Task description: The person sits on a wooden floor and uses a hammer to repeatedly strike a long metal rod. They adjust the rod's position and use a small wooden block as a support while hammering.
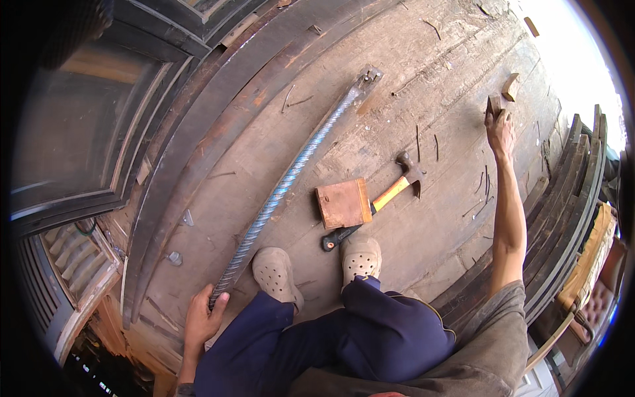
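Observation:
My left hand (204,315) is wrapped round the lower end of a long ribbed steel bar (286,182), which slants away over the wooden floor to a clawed metal head. At the far right, my arm is stretched out and my right hand (501,134) grips a small wood block (494,106). Just beyond it lies a second small wood block (510,87). In front of my feet, a claw hammer (395,191) with a yellow and black handle rests on the floor. A reddish-brown wood block (343,204) lies against its handle and hides part of it.
Loose nails (487,185) are scattered over the plank floor (390,112). Long dark boards (218,142) lie at the left beside a framed glass panel (79,119). More stacked boards (562,205) stand at the right. My feet wear beige clogs (274,272).

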Action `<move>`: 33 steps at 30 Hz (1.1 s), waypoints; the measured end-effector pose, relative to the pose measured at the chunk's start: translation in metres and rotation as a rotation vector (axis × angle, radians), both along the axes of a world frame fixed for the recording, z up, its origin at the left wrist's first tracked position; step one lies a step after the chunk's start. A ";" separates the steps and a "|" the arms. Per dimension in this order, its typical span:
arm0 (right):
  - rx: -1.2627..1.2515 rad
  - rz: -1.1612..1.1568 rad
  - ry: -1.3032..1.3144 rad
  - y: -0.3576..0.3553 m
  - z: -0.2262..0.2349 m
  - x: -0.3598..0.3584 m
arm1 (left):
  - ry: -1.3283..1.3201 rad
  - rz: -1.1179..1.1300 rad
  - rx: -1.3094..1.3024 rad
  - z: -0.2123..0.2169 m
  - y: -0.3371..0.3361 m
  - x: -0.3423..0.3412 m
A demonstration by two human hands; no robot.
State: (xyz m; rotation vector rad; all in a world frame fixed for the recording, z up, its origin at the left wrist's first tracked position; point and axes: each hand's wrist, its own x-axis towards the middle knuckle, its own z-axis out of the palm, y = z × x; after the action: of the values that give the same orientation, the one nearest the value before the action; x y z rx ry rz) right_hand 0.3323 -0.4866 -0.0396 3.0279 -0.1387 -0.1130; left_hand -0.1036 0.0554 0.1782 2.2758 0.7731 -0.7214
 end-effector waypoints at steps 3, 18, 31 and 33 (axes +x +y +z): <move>0.712 -0.190 -0.114 0.044 -0.011 -0.048 | 0.126 -0.015 -0.071 0.030 0.002 0.016; 1.099 -0.081 0.042 0.285 0.013 -0.174 | 0.260 -0.044 -0.024 0.151 -0.004 0.092; 0.716 0.234 -0.191 0.276 0.015 -0.163 | 0.248 -0.341 0.231 0.182 -0.013 0.129; 0.714 0.234 -0.224 0.277 0.005 -0.140 | 0.234 -0.357 0.232 0.180 -0.017 0.131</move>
State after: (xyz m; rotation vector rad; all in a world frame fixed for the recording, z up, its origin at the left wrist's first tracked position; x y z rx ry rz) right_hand 0.1922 -0.2100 -0.0341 3.7239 0.3087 0.2533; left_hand 0.0274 0.0380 0.3586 2.6070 0.5818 -1.1284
